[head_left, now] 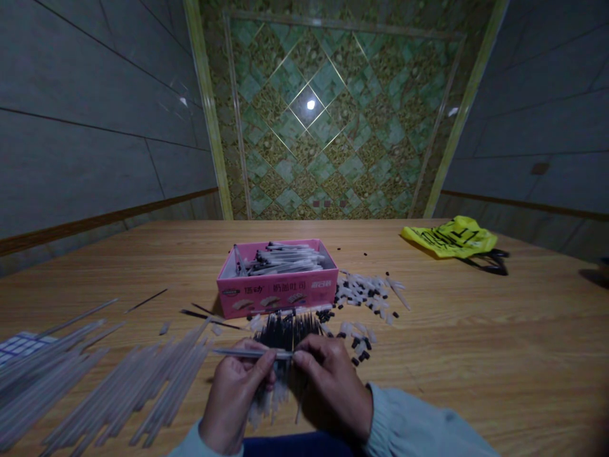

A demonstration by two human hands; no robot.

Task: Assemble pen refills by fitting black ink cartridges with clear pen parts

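Note:
My left hand (240,387) is closed round a thin clear pen barrel (228,351), which lies nearly level and points left past the fingers. At the barrel's right end, my right hand (333,377) pinches with thumb and forefinger; any small part between those fingertips is hidden. Under and behind both hands lies a bunch of thin black pen refills (278,330), partly covered by them. Just beyond stands a pink box (280,293) holding many pens (290,257) with clear barrels and dark ends.
Many clear tubes (128,387) lie in rows at the left, beside a blue-and-white checked piece (23,348). Small white and black plugs (361,292) are scattered right of the box. A yellow bag (450,238) with black handles rests at the far right.

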